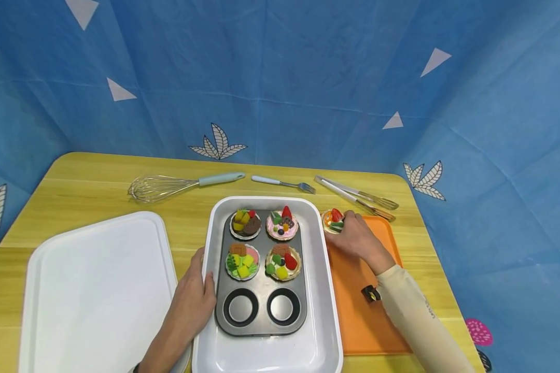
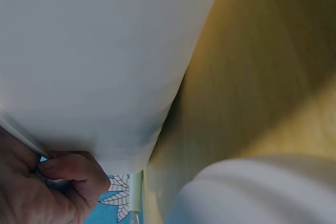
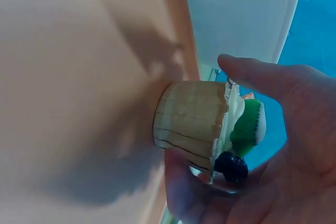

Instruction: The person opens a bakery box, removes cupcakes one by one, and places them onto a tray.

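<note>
In the head view my right hand [image 1: 357, 235] holds a toy cupcake [image 3: 191, 116] at the far left corner of an orange tray [image 1: 354, 326]. The right wrist view has thumb and fingers on either side of its pale pleated cup, which has cream, a green fruit slice and a dark berry on top. Whether its base touches the tray I cannot tell. My left hand [image 1: 191, 300] grips the left rim of a deep white tray [image 1: 325, 295], thumb over the edge. Inside lies a dark muffin tin [image 1: 262, 324] with several toy cupcakes [image 1: 283, 263]; its two near cups are bare.
A flat white tray [image 1: 98, 290] lies at the left. Along the back are a whisk [image 1: 168, 187], a fork [image 1: 284, 183] and metal tongs [image 1: 354, 196]. A small black item [image 1: 371, 293] is on the orange tray by the right sleeve. Blue cloth [image 1: 280, 77] hangs behind the table.
</note>
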{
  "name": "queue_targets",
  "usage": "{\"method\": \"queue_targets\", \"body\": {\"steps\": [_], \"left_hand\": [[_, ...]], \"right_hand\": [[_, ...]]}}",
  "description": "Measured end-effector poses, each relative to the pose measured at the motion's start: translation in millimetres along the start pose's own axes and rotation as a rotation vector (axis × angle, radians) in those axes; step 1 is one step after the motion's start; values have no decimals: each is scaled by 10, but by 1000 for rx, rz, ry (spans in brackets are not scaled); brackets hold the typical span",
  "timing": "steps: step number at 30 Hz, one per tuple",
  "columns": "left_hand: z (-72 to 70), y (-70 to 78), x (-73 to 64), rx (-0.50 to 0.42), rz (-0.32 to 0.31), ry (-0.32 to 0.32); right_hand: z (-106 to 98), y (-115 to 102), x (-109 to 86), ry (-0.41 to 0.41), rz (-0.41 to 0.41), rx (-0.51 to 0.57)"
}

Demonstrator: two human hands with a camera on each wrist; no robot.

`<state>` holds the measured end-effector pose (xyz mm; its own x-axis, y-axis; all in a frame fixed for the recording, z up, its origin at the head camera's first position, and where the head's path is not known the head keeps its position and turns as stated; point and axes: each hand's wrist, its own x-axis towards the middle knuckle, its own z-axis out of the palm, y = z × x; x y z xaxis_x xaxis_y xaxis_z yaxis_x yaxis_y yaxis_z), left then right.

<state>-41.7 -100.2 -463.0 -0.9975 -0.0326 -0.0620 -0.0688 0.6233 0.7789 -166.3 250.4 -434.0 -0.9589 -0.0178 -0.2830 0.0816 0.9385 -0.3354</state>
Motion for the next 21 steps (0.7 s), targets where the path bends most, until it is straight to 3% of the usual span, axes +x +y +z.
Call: {"method": "queue_targets", "body": {"steps": [9, 21], "left_hand": [[11, -2, 10, -13, 1, -4], [11, -6, 7, -10, 4, 1]], "right_hand": [[-164, -105, -167, -7, 49, -67], [-417, -465, -542, 220, -93, -128]]}}
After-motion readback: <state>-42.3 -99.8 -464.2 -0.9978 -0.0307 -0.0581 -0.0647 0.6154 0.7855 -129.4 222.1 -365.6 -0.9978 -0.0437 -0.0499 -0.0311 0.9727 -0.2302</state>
